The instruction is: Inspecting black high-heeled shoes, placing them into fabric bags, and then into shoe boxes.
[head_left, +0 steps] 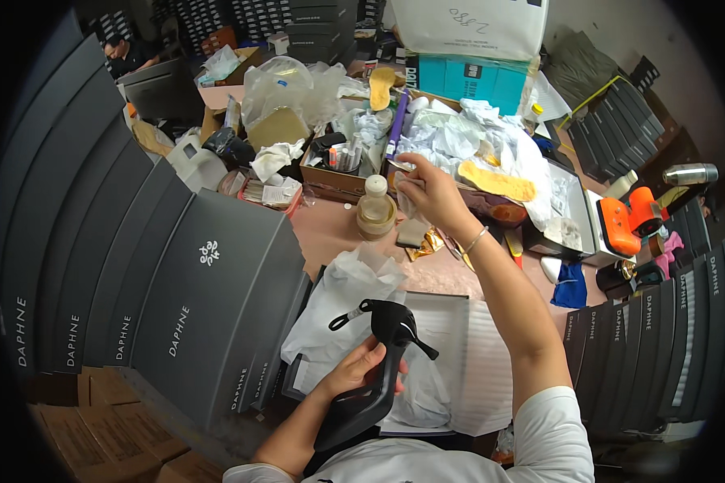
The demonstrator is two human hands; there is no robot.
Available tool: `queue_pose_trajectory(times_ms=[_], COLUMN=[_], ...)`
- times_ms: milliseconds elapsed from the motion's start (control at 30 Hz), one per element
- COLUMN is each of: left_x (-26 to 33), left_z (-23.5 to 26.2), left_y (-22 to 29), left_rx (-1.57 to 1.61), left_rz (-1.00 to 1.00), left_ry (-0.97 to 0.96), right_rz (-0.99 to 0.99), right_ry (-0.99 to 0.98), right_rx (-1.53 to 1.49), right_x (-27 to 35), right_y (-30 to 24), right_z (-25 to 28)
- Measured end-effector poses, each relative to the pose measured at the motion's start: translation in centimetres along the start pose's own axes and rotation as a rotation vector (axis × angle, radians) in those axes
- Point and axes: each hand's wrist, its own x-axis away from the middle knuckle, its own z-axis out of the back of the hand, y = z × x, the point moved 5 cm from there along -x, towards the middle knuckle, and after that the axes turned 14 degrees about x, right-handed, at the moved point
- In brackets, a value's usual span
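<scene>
My left hand (356,369) is wrapped around a black strappy shoe (393,324), held over an open shoebox (451,304). Its loose straps stick out to both sides. White tissue paper (342,282) lies crumpled beside the shoe, and more lies in the box under it. My right hand (435,193) is stretched out over the far part of the table, fingers closed. Something thin and pale shows at its fingers; what it is I cannot make out. A bottle with a pale cap (375,197) stands just left of that hand.
Tall rows of dark shoeboxes (209,282) rise at the left, more (660,346) at the right. Cartons of crumpled paper (467,121) fill the table's far side. A yellow sponge-like pad (498,181) and an orange tool (618,227) lie right. Another person (129,56) sits far left.
</scene>
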Motion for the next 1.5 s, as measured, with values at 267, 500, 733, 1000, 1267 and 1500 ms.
queue_pose_trajectory(times_ms=[267, 500, 733, 1000, 1267, 1500], left_x=[-0.1, 0.4, 1.7, 2.5, 6.2, 9.5], left_z=[1.9, 2.7, 1.3, 1.4, 0.6, 1.0], left_y=[0.7, 1.3, 2.3, 1.5, 0.9, -4.8], left_rx=[-0.003, 0.051, -0.066, 0.009, -0.079, -0.109], left_rz=[0.018, -0.028, -0.092, 0.047, 0.241, 0.245], left_ry=[0.005, 0.003, -0.028, 0.020, 0.032, 0.164], right_rz=[0.164, 0.116, -0.150, -0.173, -0.027, -0.282], right_ry=[0.155, 0.255, 0.679, 0.636, 0.218, -0.376], right_rx=[0.353, 0.190, -0.045, -0.176, 0.186, -0.302], right_x=[-2.4, 1.3, 4.5, 4.3, 0.4, 19.3], right_y=[0.9, 2.1, 6.1, 5.8, 2.2, -6.6], right_z=[-6.0, -8.6, -3.5, -4.7, -6.2, 0.0])
